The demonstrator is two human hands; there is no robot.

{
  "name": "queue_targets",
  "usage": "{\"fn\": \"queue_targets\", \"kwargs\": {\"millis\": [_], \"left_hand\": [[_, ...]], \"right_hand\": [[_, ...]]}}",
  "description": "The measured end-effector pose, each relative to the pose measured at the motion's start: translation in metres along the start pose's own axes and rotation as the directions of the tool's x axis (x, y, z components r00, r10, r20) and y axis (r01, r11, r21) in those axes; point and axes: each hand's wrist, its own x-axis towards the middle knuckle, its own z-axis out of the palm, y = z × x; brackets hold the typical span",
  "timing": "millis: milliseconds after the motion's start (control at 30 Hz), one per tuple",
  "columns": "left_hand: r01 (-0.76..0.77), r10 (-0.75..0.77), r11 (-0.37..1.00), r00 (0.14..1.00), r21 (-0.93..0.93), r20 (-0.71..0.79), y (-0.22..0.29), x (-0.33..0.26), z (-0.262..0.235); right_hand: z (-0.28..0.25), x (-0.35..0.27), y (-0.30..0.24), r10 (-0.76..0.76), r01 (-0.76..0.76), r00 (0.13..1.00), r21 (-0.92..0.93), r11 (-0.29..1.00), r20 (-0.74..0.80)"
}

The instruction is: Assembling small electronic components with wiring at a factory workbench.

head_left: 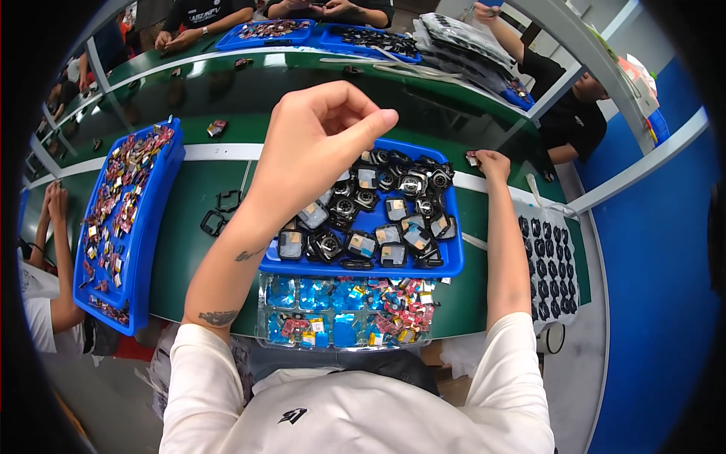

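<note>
Head view: left hand (pixel 321 132) raised over the blue tray (pixel 452 261), fingers pinched narrow, contents too small to tell; right hand (pixel 491 163) closed on a small part (pixel 472 160) beyond the tray's far corner.
A loose pinch could drop something into the crowded black parts (pixel 378 219). Green bench (pixel 189 227), co-workers around, blue floor.

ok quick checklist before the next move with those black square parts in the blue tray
1. Left hand raised above the blue tray, fingers pinched: ok.
2. Anything in that pinch: cannot tell.
3. Right hand at the tray's far right corner, on a small part: ok.
4. Black square parts in the tray: ok.
5. Clear tray with small red and blue pieces near the body: ok.
6. Loose black frames left on the green table: not ok.
</note>
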Motion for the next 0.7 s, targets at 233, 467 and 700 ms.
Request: {"fn": "queue_targets", "kwargs": {"millis": [233, 467, 700], "left_hand": [[-0.070, 0.070, 0.991, 0.998, 0.113, 0.008, -0.007, 0.003, -0.001], [-0.090, 0.084, 0.980, 0.996, 0.177, 0.040, -0.005, 0.003, -0.003], [0.024, -0.032, 0.994, 0.997, 0.108, 0.070, 0.015, -0.007, 0.001]], "right_hand": [[-0.005, -0.019, -0.016, -0.296, 0.246, 0.953, -0.406, 0.880, -0.065], [-0.020, -0.153, -0.121, -0.617, 0.573, 0.691, 0.234, 0.785, 0.375], [-0.018, -0.331, -0.160, -0.741, 0.767, -0.197, 0.572, 0.292, 0.642]]}}
